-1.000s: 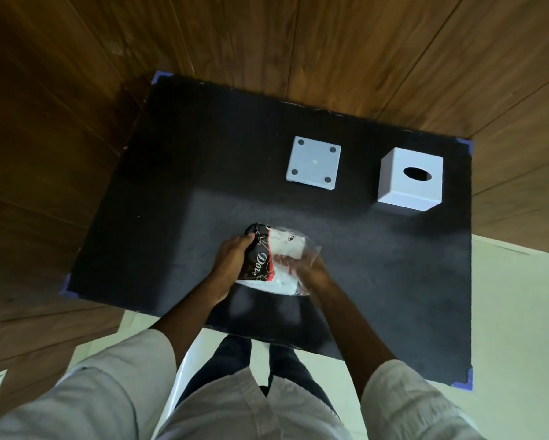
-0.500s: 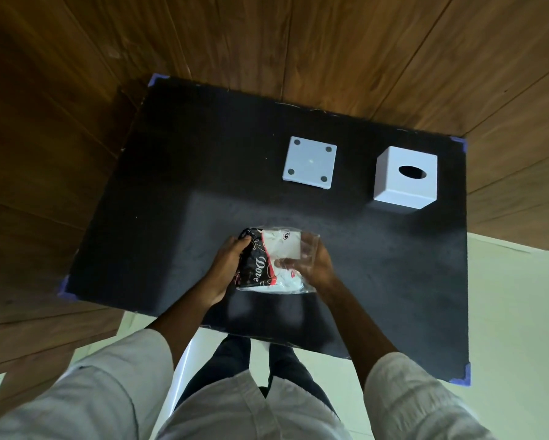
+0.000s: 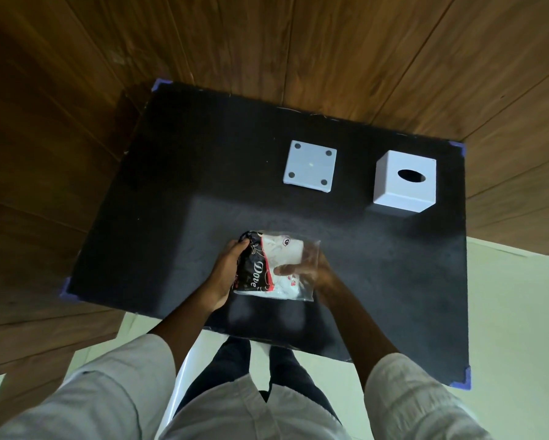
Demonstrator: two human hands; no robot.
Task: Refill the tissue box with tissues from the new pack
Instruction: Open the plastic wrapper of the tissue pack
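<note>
Head view, tabletop [image 3: 171, 217]: black, matte, with blue tape at the corners; set against brown wood panelling, pale floor at right and near side.
Head view, tissue pack [image 3: 274, 265]: clear plastic wrapper with a black and red printed band reading "Dove" at its left end, white tissues showing through the rest; near the front edge of the tabletop, about the middle; whether resting on the surface or lifted just off it cannot be told.
Head view, left hand [image 3: 227, 274]: clasped on the printed left end of the tissue pack, fingers curled over the far top corner, palm against the side.
Head view, right hand [image 3: 311, 271]: gripping the clear right end of the tissue pack, thumb lying across the top face and seen through the plastic, remaining fingers behind and under the wrapper, partly hidden.
Head view, tissue box [image 3: 405, 181]: white cube, upright, oval slot on top dark, nothing protruding; at the far right of the tabletop, well apart from the tissue pack.
Head view, base plate [image 3: 309, 166]: flat white square with four dark round pads at its corners, lying to the left of the tissue box, apart from it.
Head view, sleeves [image 3: 403, 395]: light-coloured, rolled above the forearms.
Head view, lower frame: dark trousers between the arms.
</note>
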